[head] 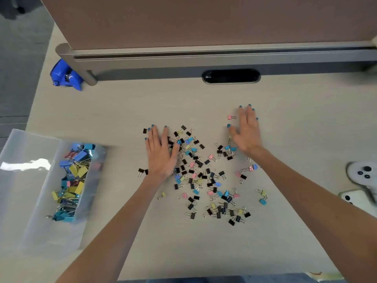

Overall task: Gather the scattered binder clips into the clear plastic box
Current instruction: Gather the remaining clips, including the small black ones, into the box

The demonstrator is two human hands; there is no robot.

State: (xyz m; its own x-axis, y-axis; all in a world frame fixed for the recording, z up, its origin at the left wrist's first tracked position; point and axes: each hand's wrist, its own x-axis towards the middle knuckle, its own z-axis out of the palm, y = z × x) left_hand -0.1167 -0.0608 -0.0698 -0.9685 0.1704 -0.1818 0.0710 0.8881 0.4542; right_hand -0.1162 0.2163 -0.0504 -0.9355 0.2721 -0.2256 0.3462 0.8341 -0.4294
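Flat and spread, the left hand [161,152] rests palm-down on the left edge of the small scattered binder clips [201,172], black, blue, pink and yellow. Likewise the right hand [245,132] lies wide and empty at their far right, beside one pink clip [231,117]. Both sit on the pale beige desk [204,246]. Well to the left, the clear plastic box [40,180] holds larger coloured clips [72,180].
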